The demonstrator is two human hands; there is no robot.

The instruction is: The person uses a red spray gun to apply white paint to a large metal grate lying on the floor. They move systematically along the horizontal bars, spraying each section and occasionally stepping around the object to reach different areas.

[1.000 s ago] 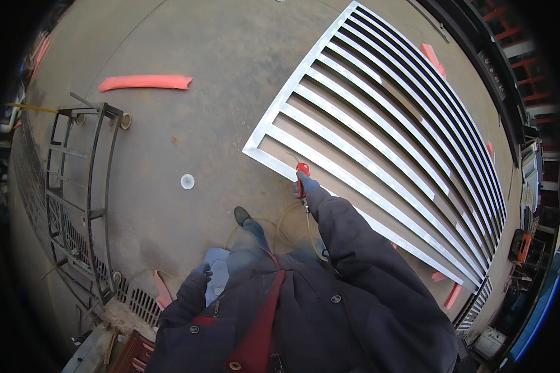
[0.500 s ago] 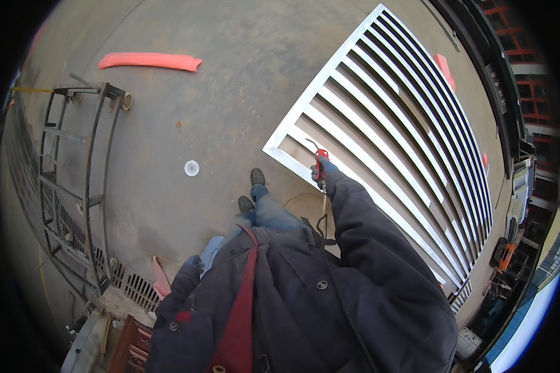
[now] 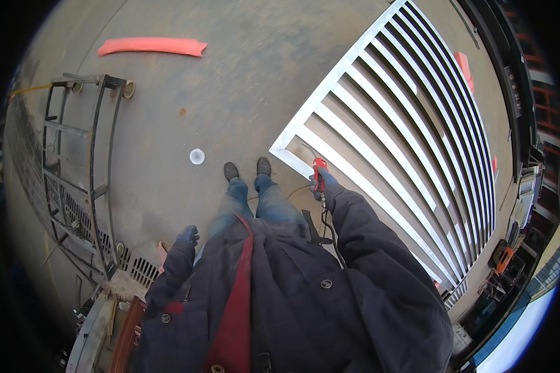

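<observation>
Here, at the far left, one dark steel frame of bars lies flat on the concrete floor, and beyond its top end lies one long orange strip. Near the frame's lower end sits one ribbed metal grating. Further right, one small round white disc rests on the floor, just left of the person's two dark shoes. The left hand, in a blue glove, hangs beside the left leg with fingers curled and nothing visible in it; whether it is fully closed I cannot tell. The right hand, also gloved, is wrapped around one red-handled welding electrode holder, held upright just off the near corner of the grille, with one dark cable running down along the sleeve. To the right lies one large pale steel grille of many parallel slats, and two more orange pieces show beyond its far edge.
</observation>
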